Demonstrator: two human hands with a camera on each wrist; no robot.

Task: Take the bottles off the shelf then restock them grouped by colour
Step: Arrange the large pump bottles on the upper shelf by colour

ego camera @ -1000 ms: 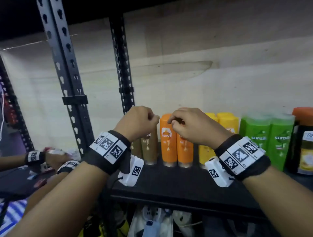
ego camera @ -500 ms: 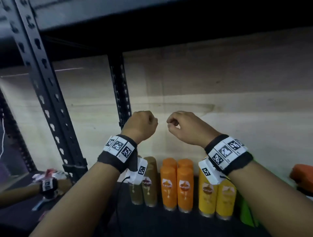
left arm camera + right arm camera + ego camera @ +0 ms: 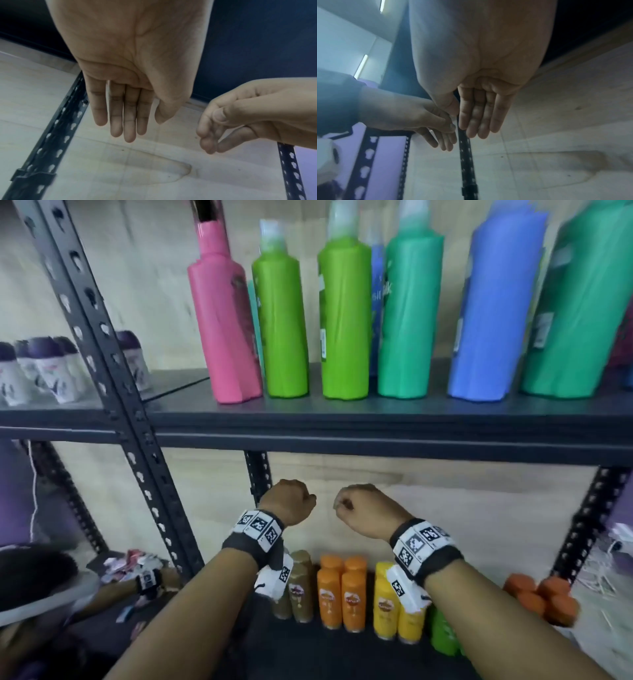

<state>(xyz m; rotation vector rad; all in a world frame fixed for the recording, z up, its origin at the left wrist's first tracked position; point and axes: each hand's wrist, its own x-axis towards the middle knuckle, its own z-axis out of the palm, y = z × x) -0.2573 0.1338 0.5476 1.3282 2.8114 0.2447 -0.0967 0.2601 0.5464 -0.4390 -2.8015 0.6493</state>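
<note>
Tall bottles stand in a row on the upper shelf (image 3: 376,419): a pink one (image 3: 222,313), two light green (image 3: 282,313), a teal green (image 3: 407,316), a blue (image 3: 493,313) and a large green (image 3: 579,313). On the lower shelf stand small brown (image 3: 299,587), orange (image 3: 342,594), yellow (image 3: 387,604) and green bottles (image 3: 443,635). My left hand (image 3: 287,501) and right hand (image 3: 363,508) hang side by side in the gap between the shelves, above the small bottles. Both hold nothing. The left fingers (image 3: 126,121) hang straight, the right fingers (image 3: 479,115) relaxed.
A black perforated post (image 3: 113,392) rises at the left. Small white bottles with purple caps (image 3: 44,368) stand on the neighbouring shelf. Orange-capped containers (image 3: 544,597) sit at the lower right. Another person's banded wrist (image 3: 149,578) reaches in at the lower left.
Both hands have lifted off the tops of the small lower-shelf bottles and risen. The view has tilted upward, bringing the upper shelf and its tall bottles into sight.
</note>
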